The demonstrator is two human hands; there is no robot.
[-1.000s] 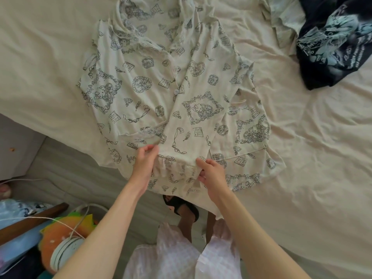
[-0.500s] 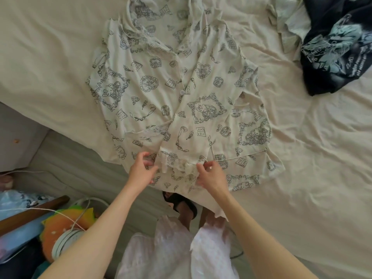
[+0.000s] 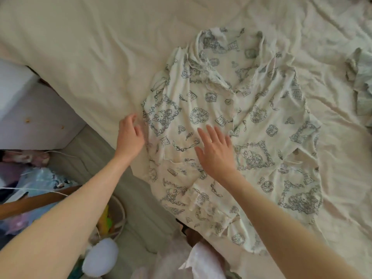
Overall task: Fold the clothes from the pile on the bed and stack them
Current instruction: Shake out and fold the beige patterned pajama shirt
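Note:
A cream pyjama shirt (image 3: pixel 247 125) with a grey cartoon print lies spread face up on the bed (image 3: pixel 90 57), its hem hanging over the near edge. My right hand (image 3: pixel 216 152) rests flat on the shirt's left front panel, fingers spread, holding nothing. At the shirt's left side edge, my left hand (image 3: pixel 129 135) has loosely curled fingers that touch or nearly touch the fabric; I cannot tell whether it pinches the cloth.
A pale green garment (image 3: pixel 360 81) lies crumpled at the right edge of the bed. A white cabinet (image 3: pixel 24 109) stands left of the bed. Clutter and a white basket (image 3: pixel 118 214) sit on the floor at lower left.
Both hands let go of the shirt's bottom hem and moved up: the right now lies flat on the front panel, the left at the side edge. The view shifted, leaving the dark garment out of frame.

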